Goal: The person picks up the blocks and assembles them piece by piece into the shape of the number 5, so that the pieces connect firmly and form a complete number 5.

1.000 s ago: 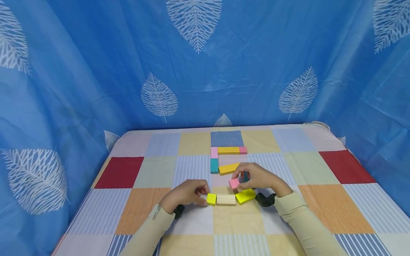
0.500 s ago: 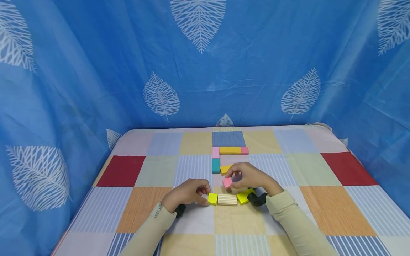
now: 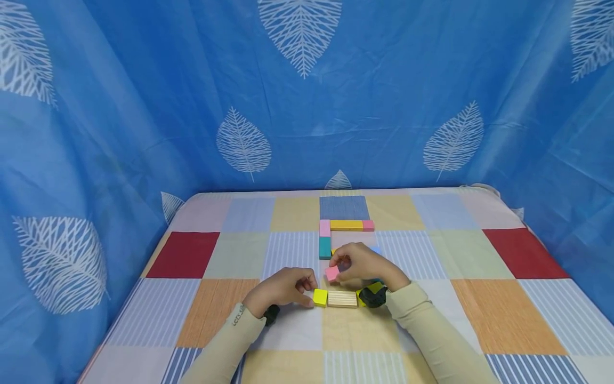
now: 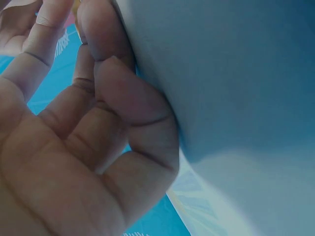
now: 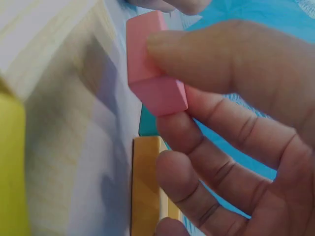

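My right hand [image 3: 362, 262] pinches a pink block [image 3: 332, 273] between thumb and fingers. In the right wrist view this pink block [image 5: 152, 61] is tilted and lifted off the cloth. My left hand [image 3: 285, 290] rests on the cloth with fingers loosely bent, its thumb and forefinger at the left side of a yellow cube [image 3: 320, 297]. Fingers [image 4: 140, 103] fill much of the left wrist view; the cube cannot be made out there. Right of the cube lies a ribbed natural-wood block [image 3: 342, 299], then a yellow block [image 3: 376, 287], partly covered by the right wrist strap.
Farther back, a teal block [image 3: 324, 247], a light pink block [image 3: 324, 228], an orange-yellow bar [image 3: 346, 225] and a pink block [image 3: 368, 225] form a corner. Another orange-yellow block [image 5: 145, 182] lies mostly behind my right hand. Patchwork cloth [image 3: 273, 368] covers the table; blue curtains [image 3: 384, 80] surround it.
My right hand has carried the pink block leftward, from above the right yellow block to behind the wood block. My left hand stays beside the yellow cube. The view has shifted slightly.
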The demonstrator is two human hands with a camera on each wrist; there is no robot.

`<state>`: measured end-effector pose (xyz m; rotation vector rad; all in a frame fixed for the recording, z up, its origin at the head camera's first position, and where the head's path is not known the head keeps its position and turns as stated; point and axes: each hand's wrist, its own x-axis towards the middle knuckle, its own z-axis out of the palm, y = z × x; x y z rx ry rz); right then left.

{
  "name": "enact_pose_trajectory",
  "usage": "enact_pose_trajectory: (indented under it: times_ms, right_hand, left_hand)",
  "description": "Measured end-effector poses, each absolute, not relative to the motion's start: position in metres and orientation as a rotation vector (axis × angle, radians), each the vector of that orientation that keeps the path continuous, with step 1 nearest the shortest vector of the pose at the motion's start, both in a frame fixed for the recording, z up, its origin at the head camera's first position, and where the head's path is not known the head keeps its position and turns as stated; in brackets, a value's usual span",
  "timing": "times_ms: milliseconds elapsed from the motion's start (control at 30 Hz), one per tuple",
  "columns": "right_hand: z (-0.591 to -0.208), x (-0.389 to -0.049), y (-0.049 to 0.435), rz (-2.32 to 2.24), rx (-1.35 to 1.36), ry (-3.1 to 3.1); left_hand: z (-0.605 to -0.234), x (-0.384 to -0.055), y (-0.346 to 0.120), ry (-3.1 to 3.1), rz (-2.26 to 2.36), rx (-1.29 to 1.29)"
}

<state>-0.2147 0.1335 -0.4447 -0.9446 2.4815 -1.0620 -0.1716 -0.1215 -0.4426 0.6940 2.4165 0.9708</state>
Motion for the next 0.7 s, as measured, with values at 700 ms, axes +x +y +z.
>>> enact_pose_trajectory:
  times_ms: [700]
  right_hand:
    - [-0.4415, -0.2107, 0.1340, -0.976, -0.893, 2.548]
  left_hand:
    - [-0.4437, -0.1713, -0.1185, 2.427, 0.963, 0.662]
